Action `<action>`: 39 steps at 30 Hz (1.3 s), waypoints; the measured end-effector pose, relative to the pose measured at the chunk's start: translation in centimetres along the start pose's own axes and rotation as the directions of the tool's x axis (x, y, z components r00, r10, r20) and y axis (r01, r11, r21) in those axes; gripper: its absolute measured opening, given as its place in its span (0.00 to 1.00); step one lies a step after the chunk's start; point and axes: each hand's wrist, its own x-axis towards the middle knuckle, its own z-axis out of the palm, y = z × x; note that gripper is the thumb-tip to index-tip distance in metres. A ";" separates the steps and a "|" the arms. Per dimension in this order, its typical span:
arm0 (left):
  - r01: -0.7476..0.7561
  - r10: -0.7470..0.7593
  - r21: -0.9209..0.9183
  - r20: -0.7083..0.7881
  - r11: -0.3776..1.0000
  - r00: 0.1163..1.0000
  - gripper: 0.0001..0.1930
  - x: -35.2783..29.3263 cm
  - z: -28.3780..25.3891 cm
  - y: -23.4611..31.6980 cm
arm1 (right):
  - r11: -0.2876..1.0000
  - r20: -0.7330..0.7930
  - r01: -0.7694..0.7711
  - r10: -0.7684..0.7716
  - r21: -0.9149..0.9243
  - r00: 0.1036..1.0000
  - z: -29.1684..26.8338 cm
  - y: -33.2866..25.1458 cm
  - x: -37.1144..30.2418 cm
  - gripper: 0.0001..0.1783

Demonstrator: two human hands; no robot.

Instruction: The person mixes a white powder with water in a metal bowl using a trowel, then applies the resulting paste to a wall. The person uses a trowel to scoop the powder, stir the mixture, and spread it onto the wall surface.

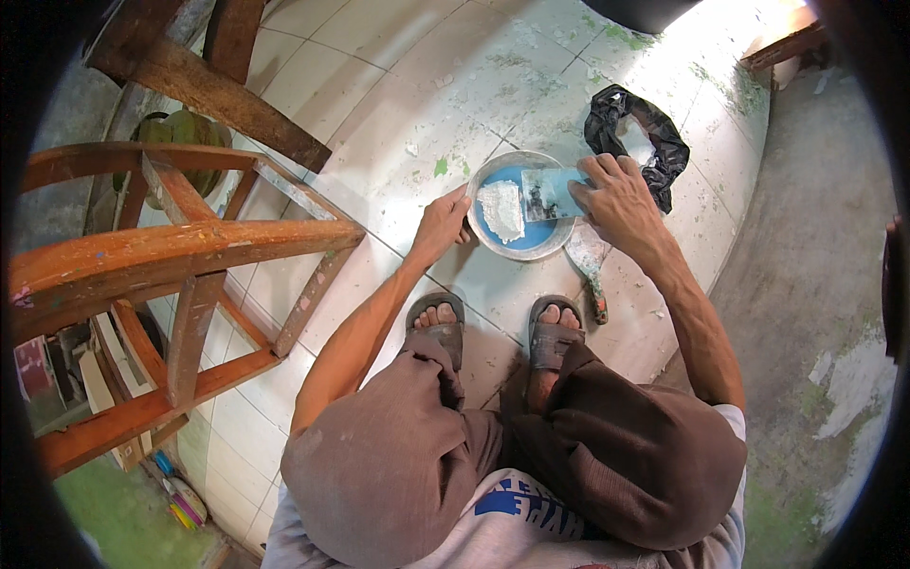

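A round basin with a blue inside and a pale rim rests on the tiled floor in front of my feet. White powder or paste is heaped in its left half. My left hand is closed on the basin's left rim. My right hand grips a light-blue rectangular piece with dark and white marks, over the basin's right side; whether it is a sheet or a cup, I cannot tell. Beside the basin's lower right lies a putty knife with a smeared blade and multicoloured handle.
An open black plastic bag with white material inside stands beyond my right hand. A wooden chair-like frame takes up the left. Paint flakes litter the floor tiles. A peeling grey wall rises at the right.
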 end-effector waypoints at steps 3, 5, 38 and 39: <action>-0.006 0.006 -0.010 -0.006 1.000 1.000 0.24 0.2 0.1 -0.4 | 0.992 -0.035 0.096 -0.093 0.078 0.995 0.4 0.3 0.2 0.17; 0.011 -0.011 -0.018 -0.009 1.000 1.000 0.24 0.2 0.3 -0.3 | 0.982 -0.057 0.161 -0.156 0.102 0.986 1.1 0.3 0.6 0.19; 0.016 -0.014 0.041 -0.027 0.999 1.000 0.23 0.3 0.2 -0.3 | 0.816 -0.076 -0.433 0.495 0.382 0.866 1.6 2.3 -9.0 0.27; 0.012 -0.012 0.022 -0.013 1.000 1.000 0.22 0.5 0.4 -0.2 | 0.786 -0.121 -0.468 0.553 0.404 0.824 1.1 3.2 -9.3 0.27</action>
